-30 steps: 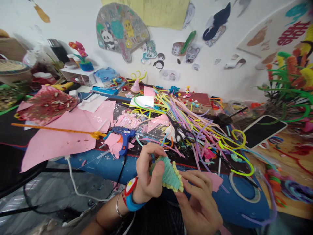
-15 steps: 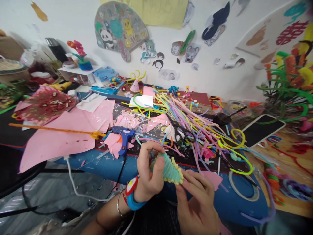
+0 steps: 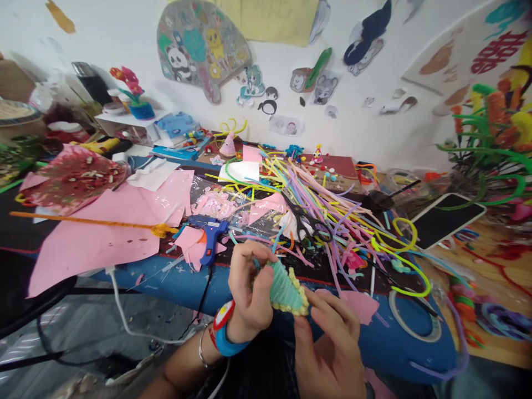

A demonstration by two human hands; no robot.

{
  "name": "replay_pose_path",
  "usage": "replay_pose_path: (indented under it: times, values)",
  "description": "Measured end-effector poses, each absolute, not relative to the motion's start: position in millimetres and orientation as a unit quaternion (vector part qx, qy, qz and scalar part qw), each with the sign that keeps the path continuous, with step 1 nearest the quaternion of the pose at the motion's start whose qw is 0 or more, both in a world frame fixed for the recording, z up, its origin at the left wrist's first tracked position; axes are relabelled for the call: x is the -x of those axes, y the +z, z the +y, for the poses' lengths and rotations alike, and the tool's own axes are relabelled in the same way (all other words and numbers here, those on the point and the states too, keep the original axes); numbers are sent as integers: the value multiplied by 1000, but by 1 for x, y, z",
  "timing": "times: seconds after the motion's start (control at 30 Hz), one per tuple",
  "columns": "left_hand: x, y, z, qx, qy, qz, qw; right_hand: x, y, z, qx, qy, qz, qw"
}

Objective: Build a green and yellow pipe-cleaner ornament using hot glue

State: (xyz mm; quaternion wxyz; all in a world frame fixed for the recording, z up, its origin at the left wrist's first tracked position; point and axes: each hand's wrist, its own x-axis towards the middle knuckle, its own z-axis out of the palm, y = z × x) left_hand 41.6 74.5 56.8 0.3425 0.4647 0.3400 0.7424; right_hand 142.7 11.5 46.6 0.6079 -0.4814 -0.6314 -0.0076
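Note:
A small turquoise fuzzy triangle with a bumpy yellow edge [image 3: 286, 289], which looks made of chenille stems, is held above the near edge of the table. My left hand [image 3: 251, 288] grips its left side between thumb and curled fingers, hiding that end. At the pointed right corner, my right hand [image 3: 328, 338] pinches the yellow trim between thumb and forefinger. Beyond my left hand lies a blue glue gun [image 3: 213, 238]. Black-handled scissors [image 3: 310, 224] rest past the triangle, among loose coloured chenille stems [image 3: 320, 194].
Pink sheets [image 3: 103, 238] cover the table's left part, with an orange stem [image 3: 83, 219] across them. At right are a phone-like black slab [image 3: 446, 221], a tape roll [image 3: 411, 321] and a bunch of chenille flowers [image 3: 494, 144]. A white cable [image 3: 120, 305] hangs at left.
Both hands and the turquoise triangle have shifted slightly left. The triangle has turned a little, showing more of its flat face. Both hands still hold it.

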Motion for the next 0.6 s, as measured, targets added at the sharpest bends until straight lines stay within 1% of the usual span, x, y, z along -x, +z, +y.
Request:
replay_pose_path:
  times: [0.13,0.37,0.6]
  values:
    - [-44,57,76,-444,766,310,347,-139,49,13,493,7,-602,628]
    - [-43,59,77,-441,782,267,350,-144,51,11,470,-1,-651,596]
    - [-38,64,74,-473,793,242,298,-148,65,18,412,-47,-694,589]
